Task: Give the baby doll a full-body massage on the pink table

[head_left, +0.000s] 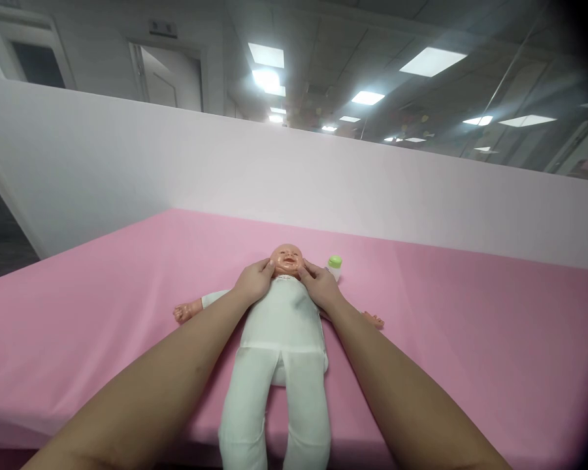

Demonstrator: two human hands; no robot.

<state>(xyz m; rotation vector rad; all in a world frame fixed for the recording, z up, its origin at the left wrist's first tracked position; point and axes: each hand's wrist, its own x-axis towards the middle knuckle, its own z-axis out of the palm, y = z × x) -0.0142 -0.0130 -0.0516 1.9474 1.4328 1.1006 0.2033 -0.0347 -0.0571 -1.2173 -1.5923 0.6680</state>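
A baby doll (281,320) with a white cloth body lies on its back, its face up and its legs toward me. Its arms are spread out to both sides. My left hand (255,282) cups one side of the doll's head, with the thumb on the cheek. On the other cheek rests the thumb of my right hand (321,283), its fingers curled round that side of the head. Parts of the fingers of both hands are hidden beside or behind the head. Just beyond my right hand stands a small bottle (334,265) with a green cap.
The doll lies on a table covered with a pink cloth (451,313). A white partition (323,176) rises along the table's back edge, and another white panel (73,163) stands at the left. Past them are a doorway (169,75) and lit ceiling panels.
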